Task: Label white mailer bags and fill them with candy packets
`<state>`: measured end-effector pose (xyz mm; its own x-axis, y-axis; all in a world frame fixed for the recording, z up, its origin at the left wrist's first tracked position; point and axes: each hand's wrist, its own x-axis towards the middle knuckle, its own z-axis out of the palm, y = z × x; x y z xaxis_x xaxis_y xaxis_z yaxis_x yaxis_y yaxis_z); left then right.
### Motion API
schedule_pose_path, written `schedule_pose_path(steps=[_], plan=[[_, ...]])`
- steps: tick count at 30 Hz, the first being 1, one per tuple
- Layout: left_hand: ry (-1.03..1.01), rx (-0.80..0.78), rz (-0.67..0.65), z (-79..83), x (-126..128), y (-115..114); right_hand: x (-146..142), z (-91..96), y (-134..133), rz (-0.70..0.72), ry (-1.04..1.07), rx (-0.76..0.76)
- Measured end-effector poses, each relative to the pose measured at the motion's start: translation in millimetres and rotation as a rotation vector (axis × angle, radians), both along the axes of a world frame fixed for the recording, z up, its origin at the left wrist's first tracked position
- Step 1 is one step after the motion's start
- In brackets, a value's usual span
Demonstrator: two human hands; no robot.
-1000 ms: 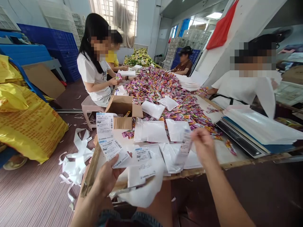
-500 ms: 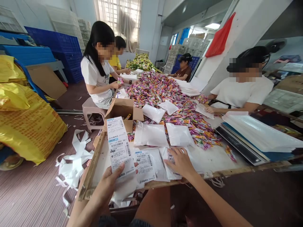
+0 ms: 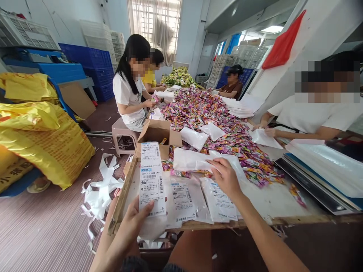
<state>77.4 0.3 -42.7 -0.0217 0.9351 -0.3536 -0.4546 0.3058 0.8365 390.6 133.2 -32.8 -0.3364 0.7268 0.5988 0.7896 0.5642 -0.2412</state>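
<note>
Near the left edge of the counter (image 3: 266, 207) we see an open cardboard box (image 3: 164, 152) with a yellowish packet (image 3: 163, 141) inside; the label strip (image 3: 150, 177) hides part of its front. Our left hand (image 3: 138, 213) grips that strip above the near left corner. Our right hand (image 3: 227, 175) pinches the right end of a white bag (image 3: 191, 159) between thumb and fingers, beyond two labelled bags (image 3: 182, 204) at the near edge. A second white bag (image 3: 238, 166) is partly covered by our right hand. We cannot see into the bags, and the smallest print is unreadable. Half a second ago our right hand lay on the right-hand labelled bag; now its label is uncovered, and that hand has moved farther from the near edge.
</note>
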Motion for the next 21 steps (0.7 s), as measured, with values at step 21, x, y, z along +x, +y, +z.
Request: schedule_pose_path(steps=[21], plan=[[0.233, 0.186, -0.207, -15.0, 53, 8, -45, 3.2, 26, -0.016, 0.098, -0.844]])
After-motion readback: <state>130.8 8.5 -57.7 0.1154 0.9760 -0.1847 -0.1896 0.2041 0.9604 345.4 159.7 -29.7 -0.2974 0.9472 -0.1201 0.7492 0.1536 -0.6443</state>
